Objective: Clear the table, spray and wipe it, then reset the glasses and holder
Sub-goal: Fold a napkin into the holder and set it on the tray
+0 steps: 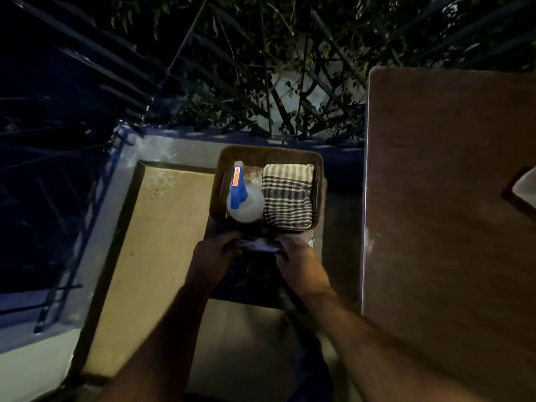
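Note:
A brown woven basket (269, 150) sits low beside the table, on a dark surface. In it lie a clear spray bottle (246, 208) with a blue trigger head and a folded checked cloth (287, 198). Just in front of the basket, my left hand (213, 255) and my right hand (300, 258) are both closed on the ends of a dark, shiny object (255, 245). It is too dim to tell what this object is. The brown wooden table (449, 213) fills the right side. A dark holder with something white in it (522, 190) stands at the table's right edge.
Pale floor tiles (162, 242) lie to the left of the basket, bordered by a grey ledge (174, 146). Dark metal railings (87, 53) and leafy branches stand beyond the ledge. The scene is very dark.

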Motion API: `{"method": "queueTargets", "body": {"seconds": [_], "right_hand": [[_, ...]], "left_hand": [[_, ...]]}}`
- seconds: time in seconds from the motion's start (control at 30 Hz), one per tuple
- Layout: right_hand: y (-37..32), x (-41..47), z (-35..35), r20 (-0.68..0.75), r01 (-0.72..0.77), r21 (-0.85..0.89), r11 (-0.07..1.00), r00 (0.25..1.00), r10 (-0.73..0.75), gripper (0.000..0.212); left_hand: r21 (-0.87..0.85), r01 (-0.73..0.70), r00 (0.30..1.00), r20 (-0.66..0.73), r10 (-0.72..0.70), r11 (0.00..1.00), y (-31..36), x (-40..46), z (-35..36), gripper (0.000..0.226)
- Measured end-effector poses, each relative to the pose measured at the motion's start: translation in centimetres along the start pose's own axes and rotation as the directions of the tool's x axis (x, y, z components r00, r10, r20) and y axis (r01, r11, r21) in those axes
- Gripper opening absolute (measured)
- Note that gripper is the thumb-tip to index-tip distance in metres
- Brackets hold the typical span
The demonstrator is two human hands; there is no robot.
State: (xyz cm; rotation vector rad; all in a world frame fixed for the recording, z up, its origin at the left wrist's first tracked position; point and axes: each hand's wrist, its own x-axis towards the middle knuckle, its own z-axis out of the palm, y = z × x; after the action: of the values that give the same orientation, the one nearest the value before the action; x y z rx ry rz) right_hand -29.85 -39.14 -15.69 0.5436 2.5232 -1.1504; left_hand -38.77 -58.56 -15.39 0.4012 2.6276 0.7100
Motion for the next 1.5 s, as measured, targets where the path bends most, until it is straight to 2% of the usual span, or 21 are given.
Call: {"method": "queueTargets", "body": {"seconds": [0.2, 0.43, 0.53, 0.67, 0.73, 0.8, 0.93, 1.07, 1.17, 1.3, 1.4, 1.5], "right_hand": [[0.5, 1.9, 0.6, 0.015, 0.016, -0.041, 0.999, 1.0, -0.015, 0.034], [1.0, 2.8, 1.5, 0.027, -0.008, -0.081, 0.997, 1.0, 0.01, 0.036], [1.2, 2.8, 1.6, 0.041, -0.001, -0.11, 0.994, 0.999, 0.006, 0.039], [1.1, 2.2, 1.0, 0.074, 0.005, -0.102, 0.995, 0.997, 0.003, 0.054], [0.9, 1.7, 0.3, 0.049, 0.008, -0.075, 0.997, 0.999, -0.005, 0.06], [0.4, 1.2, -0.4, -0.007, 0.011, -0.083, 0.997, 1.0, -0.011, 0.057], [-0.9, -0.4, -2.2, -0.105, 0.012, -0.09, 0.996, 0.994, -0.021, 0.05], [-1.7, -2.5, -6.0, -0.19, 0.091, -0.11, 0.99, 0.976, -0.111, 0.04], [-1.7, -3.6, -9.6, -0.251, 0.124, -0.094, 0.988, 0.957, -0.144, 0.033], [-0.6, -4.8, -14.9, -0.274, 0.137, -0.117, 0.984, 0.947, -0.165, 0.038], [0.3, -5.9, -18.8, -0.301, 0.162, -0.167, 0.973, 0.931, -0.207, 0.04], [1.4, -7.0, -22.3, -0.339, 0.168, -0.217, 0.962, 0.911, -0.236, 0.041]], "left_hand": [[0.017, 0.027, 1.0, 0.012, -0.027, 0.999, -1.5, 1.4, 1.4, 0.033], [0.028, 0.036, 0.999, -0.007, -0.036, 0.999, -2.4, 2.1, 2.2, 0.033], [0.017, 0.02, 1.0, -0.001, -0.02, 1.0, -2.3, 1.8, 2.1, 0.034], [-0.001, 0.099, 0.994, 0.051, -0.099, 0.995, -1.3, 1.4, 1.7, 0.043], [-0.03, 0.114, 0.993, 0.035, -0.113, 0.993, -0.3, 0.8, 1.2, 0.049], [-0.04, 0.108, 0.994, -0.001, -0.109, 0.993, 0.5, 0.2, 0.7, 0.051], [-0.028, 0.038, 0.999, 0.001, -0.038, 0.999, 2.5, -1.9, -0.5, 0.044], [0.05, 0.059, 0.994, -0.099, -0.054, 0.997, 6.2, -4.6, -1.8, 0.035], [-0.025, 0.016, 0.982, -0.187, -0.021, 1.0, 9.4, -6.7, -2.1, 0.029], [-0.058, 0.09, 0.975, -0.197, -0.1, 0.994, 13.8, -8.0, -1.7, 0.051], [0.013, 0.068, 0.976, -0.209, -0.064, 0.998, 17.1, -7.8, -1.6, 0.065], [0.062, 0.014, 0.977, -0.215, -0.001, 0.998, 20.2, -7.3, -1.5, 0.068]]}}
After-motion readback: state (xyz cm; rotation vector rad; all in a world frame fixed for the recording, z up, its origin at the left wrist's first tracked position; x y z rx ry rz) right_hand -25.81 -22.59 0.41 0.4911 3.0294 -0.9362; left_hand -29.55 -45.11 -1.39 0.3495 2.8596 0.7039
